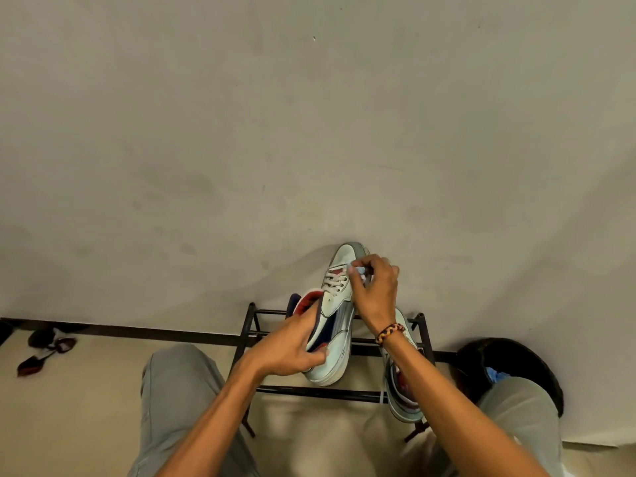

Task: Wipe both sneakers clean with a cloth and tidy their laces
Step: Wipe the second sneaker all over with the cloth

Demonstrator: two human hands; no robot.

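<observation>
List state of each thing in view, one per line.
held sneaker: lifted, toe pointing at wall, laces threaded
left hand: grips the held sneaker at its heel
right hand: pinches the cloth against the held sneaker near the toe
cloth: bunched, mostly hidden by fingers
second sneaker: resting on the shoe rack, a lace hanging loose
shoe rack: upright against wall
black bin: open, something blue inside

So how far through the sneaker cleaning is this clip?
Nothing looks finished. In hand: the left hand grips the white, navy and red sneaker while the right hand rubs a pale cloth near its toe. Left: the second matching sneaker on the black metal rack, and laces.
</observation>
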